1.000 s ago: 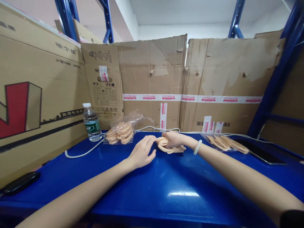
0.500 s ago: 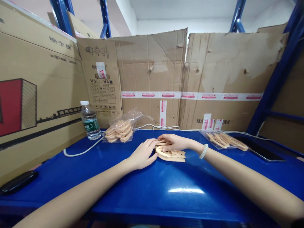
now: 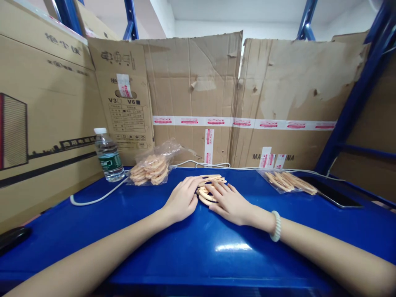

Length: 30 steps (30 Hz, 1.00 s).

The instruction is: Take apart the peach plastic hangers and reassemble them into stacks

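Pale wooden pieces (image 3: 204,194) overlap on the table (image 3: 185,255), at 2 o'clock from the left hand (image 3: 182,200) and 10 from the right hand (image 3: 232,205), both touching, neither clearly nearer; the farthest piece's long axis runs roughly 9 to 3. The right fingers lie slightly spread on top, gripping nothing; the left fingers curve at the 9 o'clock edge, grip hidden. Two bags (image 3: 151,168), one bottle (image 3: 109,161), one phone (image 3: 334,194); overlapping pieces defy counting.
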Available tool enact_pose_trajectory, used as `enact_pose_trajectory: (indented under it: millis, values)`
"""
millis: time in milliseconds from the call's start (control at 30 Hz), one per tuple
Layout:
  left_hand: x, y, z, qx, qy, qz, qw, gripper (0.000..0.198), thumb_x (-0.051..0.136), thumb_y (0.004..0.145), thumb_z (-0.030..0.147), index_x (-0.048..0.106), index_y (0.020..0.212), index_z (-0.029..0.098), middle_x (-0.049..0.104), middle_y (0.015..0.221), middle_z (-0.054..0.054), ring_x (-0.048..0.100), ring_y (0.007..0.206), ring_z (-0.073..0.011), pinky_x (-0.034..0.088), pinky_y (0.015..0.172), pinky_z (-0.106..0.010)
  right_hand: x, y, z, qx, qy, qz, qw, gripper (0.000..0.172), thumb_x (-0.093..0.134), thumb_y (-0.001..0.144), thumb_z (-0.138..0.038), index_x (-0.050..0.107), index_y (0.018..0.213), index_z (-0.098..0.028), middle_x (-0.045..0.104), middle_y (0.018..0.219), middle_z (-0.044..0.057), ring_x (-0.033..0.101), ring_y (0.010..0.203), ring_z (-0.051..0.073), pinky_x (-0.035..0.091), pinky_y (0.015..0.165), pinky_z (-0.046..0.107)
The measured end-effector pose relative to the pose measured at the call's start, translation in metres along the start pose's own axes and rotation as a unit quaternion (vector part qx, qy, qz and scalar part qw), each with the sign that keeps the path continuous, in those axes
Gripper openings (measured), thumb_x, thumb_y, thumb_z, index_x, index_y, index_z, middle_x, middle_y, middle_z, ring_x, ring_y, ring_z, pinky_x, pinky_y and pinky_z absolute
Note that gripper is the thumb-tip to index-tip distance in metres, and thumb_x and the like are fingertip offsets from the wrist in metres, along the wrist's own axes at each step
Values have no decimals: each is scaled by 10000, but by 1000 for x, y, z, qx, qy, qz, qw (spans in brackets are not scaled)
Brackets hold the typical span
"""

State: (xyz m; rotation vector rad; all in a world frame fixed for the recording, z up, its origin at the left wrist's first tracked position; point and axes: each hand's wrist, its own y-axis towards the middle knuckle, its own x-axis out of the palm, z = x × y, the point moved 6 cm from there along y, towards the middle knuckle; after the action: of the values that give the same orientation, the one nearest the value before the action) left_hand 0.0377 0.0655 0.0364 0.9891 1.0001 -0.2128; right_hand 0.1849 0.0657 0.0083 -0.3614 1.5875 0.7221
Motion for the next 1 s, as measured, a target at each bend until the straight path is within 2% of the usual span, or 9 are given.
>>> enact_pose_trajectory:
  millis: [133,300,400,500,600,667,733,867,1000]
  values:
    - [2,0,-2,-6,15,-2,1000,523,467,774,60,479,1280,193,560,1277,-116,491,1203,-280,425,1026,-485,4,33,28,3,8,6,1000,599,317,976,-481,316,1479,-155,347,1514,190,294,1401,335,258,1102,550]
    - [8,-2,-1,-7,24,-25,999,493,486,778,81,497,1257,195,576,1238,-118,508,1173,-291,449,992,-491,14,70,56,23,22,14,999,606,321,969,-522,319,1484,-201,330,1532,152,252,1421,331,221,1114,539]
    - [10,-3,-2,-7,24,-37,999,470,497,777,86,508,1235,188,579,1231,-120,520,1155,-297,459,978,-494,15,79,63,52,30,46,997,672,328,942,-606,293,1498,-229,305,1548,135,174,1441,358,129,1125,576]
    - [10,-4,-3,-8,23,-39,999,456,502,784,93,507,1231,187,580,1224,-119,522,1149,-293,458,980,-489,7,75,70,96,36,100,990,692,318,946,-600,270,1501,-189,280,1556,144,129,1451,341,66,1141,555]
    - [10,-4,-4,-10,18,-40,999,450,504,785,96,508,1224,192,582,1211,-115,527,1139,-288,461,976,-478,0,64,82,140,52,133,980,619,271,982,-513,335,1451,-115,401,1469,196,305,1382,326,219,1109,501]
    - [11,-4,-3,-7,13,-43,999,439,507,782,96,516,1210,195,584,1206,-111,526,1137,-287,461,971,-471,-2,59,91,153,68,128,977,581,336,973,-474,395,1403,-88,506,1363,219,451,1270,318,340,1036,453]
    - [11,-4,-1,-1,11,-47,999,425,506,783,95,522,1196,193,585,1206,-107,525,1134,-284,461,960,-464,-1,56,98,148,84,111,979,552,455,931,-454,470,1340,-83,572,1273,211,536,1166,302,401,973,403]
    - [11,-5,2,15,15,-49,999,423,503,777,84,523,1190,176,592,1204,-105,523,1125,-276,462,930,-445,1,60,106,120,116,83,982,446,611,839,-461,627,1124,-118,636,1108,154,594,1026,267,438,876,332]
    - [11,-5,2,15,12,-48,999,426,501,770,75,529,1184,175,594,1202,-98,521,1125,-267,455,924,-426,2,66,112,134,150,75,977,309,706,746,-395,630,903,-140,659,903,100,615,836,242,439,718,299]
